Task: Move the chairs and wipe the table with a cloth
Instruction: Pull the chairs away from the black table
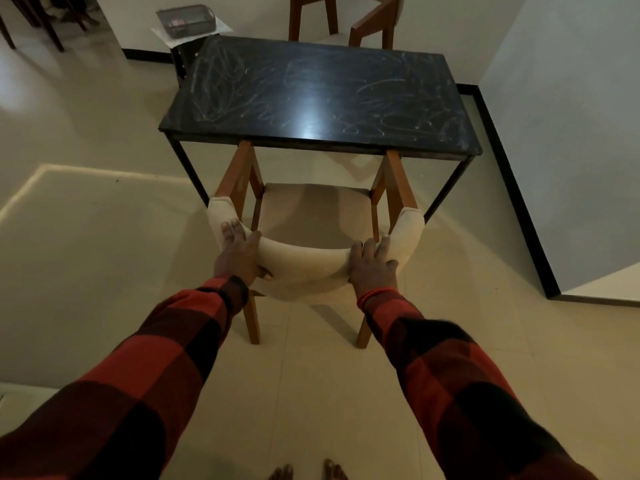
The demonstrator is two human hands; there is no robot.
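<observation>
A black table (263,109) with chalky scribbles on its top stands in front of me. A wooden chair with a cream padded backrest (304,261) and cream seat is partly tucked under the table's near edge. My left hand (239,254) grips the left part of the curved backrest, fingers over the top and thumb underneath. My right hand (372,266) grips the right part of the same backrest. A second wooden chair (363,22) stands behind the table's far side. No cloth is in view.
A small stand with a dark wire basket (185,20) on white paper sits at the table's far left corner. A white wall with black skirting (512,188) runs along the right. Dark chair legs (31,26) stand at the far left. My bare toes (306,471) show below.
</observation>
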